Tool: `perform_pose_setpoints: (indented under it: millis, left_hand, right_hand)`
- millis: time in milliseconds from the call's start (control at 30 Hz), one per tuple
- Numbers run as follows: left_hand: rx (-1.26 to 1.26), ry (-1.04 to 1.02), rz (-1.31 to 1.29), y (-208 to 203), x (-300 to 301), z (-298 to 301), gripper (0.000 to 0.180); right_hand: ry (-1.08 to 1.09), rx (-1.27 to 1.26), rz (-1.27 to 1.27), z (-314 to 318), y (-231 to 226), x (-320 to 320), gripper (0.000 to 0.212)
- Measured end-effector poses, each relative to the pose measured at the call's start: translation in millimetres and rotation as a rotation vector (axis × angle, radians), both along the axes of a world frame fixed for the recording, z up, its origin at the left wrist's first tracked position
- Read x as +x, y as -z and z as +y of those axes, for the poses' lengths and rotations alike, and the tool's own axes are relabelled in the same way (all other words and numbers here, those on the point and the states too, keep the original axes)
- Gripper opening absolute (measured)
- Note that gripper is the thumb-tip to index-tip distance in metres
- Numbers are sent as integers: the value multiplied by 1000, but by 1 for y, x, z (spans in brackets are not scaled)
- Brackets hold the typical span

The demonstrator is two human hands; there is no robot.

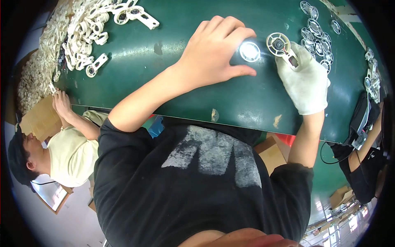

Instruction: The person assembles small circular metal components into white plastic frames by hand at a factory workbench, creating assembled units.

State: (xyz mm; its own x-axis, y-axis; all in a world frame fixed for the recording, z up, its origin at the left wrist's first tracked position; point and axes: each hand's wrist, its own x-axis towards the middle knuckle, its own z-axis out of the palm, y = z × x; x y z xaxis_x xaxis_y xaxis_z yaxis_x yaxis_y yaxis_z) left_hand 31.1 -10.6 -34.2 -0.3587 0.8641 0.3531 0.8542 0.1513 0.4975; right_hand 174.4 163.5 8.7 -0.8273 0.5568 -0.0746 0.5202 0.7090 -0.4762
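Observation:
My right hand (303, 79), in a white glove, grips the short handle of a white plastic part with a round spoked head (278, 44). A dark round centre shows in that head, and a dark slot in the handle. To the left is my bare left hand (220, 51), palm down over the green table (185, 99). Its thumb is stretched out, apart from the fingers. Between thumb and forefinger lies a round ring-shaped piece (249, 51), washed out by bright glare. The forefinger is close to its edge; whether they touch, I cannot tell.
Round spoked covers (319, 41) lie clustered at the back right. White handled parts (88, 35) are heaped at the back left, beside a big pale pile (37, 66). A co-worker (68, 152) sits at left; another person's arm (366, 144) shows at right.

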Motion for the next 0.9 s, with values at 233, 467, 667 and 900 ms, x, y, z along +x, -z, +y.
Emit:
perform_pose_setpoints:
  millis: [233,467,667,900]
  left_hand:
    - [272,87,53,-12,-20,-4,57]
    - [300,175,193,-3,-8,-1,53]
    - [307,97,18,1,0,-5,48]
    - [365,110,-87,1,5,-8,38]
  right_hand:
    - [25,16,-48,-11,1,-2,37]
    - [-197,-25,120,-23,13,0,21]
    - [-228,45,222,-24,21,1,25]
    - [-125,-171,100,-28,11,3,31]
